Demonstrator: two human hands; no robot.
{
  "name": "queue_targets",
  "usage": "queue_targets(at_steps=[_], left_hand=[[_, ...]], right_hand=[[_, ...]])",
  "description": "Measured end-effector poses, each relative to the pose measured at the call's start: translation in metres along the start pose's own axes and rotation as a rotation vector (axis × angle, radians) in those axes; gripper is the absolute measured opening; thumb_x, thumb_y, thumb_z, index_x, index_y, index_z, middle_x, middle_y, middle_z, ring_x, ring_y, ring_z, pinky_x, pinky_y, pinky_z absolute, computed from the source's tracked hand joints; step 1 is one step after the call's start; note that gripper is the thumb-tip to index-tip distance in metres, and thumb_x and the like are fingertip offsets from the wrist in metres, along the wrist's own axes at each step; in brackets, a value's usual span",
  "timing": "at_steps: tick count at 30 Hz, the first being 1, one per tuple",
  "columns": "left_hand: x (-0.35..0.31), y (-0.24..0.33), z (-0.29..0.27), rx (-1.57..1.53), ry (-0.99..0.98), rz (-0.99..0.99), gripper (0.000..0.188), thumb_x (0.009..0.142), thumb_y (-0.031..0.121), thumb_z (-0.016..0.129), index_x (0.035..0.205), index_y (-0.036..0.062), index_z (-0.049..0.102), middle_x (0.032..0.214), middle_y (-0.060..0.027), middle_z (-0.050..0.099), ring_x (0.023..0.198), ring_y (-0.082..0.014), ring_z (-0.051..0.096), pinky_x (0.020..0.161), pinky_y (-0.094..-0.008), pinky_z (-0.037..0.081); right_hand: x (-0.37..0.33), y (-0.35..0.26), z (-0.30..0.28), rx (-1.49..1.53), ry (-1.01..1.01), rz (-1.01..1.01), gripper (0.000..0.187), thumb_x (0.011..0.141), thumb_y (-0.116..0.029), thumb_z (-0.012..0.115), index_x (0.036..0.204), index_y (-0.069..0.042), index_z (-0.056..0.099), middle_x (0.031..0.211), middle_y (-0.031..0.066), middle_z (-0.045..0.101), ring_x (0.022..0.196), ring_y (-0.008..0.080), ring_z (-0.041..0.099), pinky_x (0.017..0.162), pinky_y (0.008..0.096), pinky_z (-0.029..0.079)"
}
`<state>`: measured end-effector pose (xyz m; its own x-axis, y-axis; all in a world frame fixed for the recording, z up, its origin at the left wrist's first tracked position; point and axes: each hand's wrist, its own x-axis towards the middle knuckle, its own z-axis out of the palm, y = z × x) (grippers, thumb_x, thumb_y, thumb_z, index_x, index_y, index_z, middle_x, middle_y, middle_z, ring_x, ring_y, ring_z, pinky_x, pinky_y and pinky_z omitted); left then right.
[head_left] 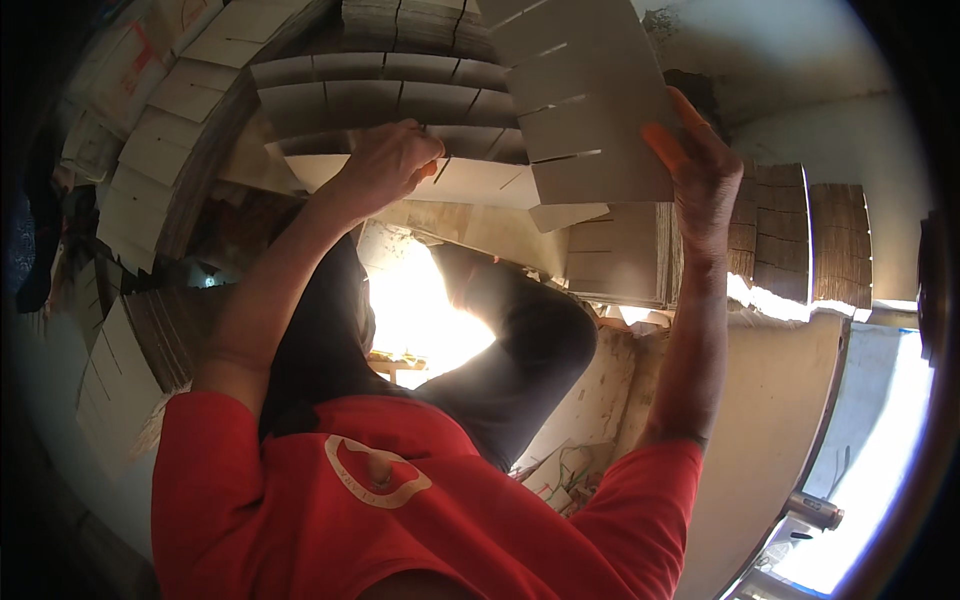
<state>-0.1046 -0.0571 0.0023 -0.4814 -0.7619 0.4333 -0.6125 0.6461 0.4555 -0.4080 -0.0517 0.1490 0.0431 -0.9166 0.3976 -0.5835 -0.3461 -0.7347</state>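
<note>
Red shirt [400, 535] at six o'clock; right hand [697, 158] pinches slotted cardboard [610, 105] at two; left hand [393, 163] curled at eleven, contents unclear.

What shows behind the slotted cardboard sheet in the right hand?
Around the slotted cardboard sheet in the right hand, slotted strips show at its left and a pale cardboard corner at its lower edge. Whatever lies directly behind it is covered.
</note>
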Motion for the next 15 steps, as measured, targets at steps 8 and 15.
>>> queue_targets(at_steps=[8,15], left_hand=[[0.0,0.0,0.001,-0.033,-0.066,-0.149,0.01,0.076,0.007,0.069,0.084,0.0034,0.067,0.079,-0.0116,0.064,0.08,-0.0281,0.062,0.07,-0.0385,0.049],[-0.001,-0.002,0.009,-0.104,0.031,-0.111,0.002,0.073,0.009,0.065,0.073,0.0072,0.065,0.069,-0.0142,0.06,0.069,-0.0315,0.062,0.061,-0.0424,0.049]], right_hand=[[-0.001,0.011,0.024,0.016,-0.066,0.047,0.047,0.079,0.002,0.072,0.124,-0.002,0.059,0.068,-0.0108,0.037,0.062,0.0008,0.034,0.059,0.0129,0.028],[-0.003,0.035,0.042,0.128,-0.177,0.129,0.046,0.081,0.0,0.07,0.126,-0.001,0.058,0.07,-0.0109,0.041,0.062,0.0009,0.037,0.057,0.0143,0.031]])
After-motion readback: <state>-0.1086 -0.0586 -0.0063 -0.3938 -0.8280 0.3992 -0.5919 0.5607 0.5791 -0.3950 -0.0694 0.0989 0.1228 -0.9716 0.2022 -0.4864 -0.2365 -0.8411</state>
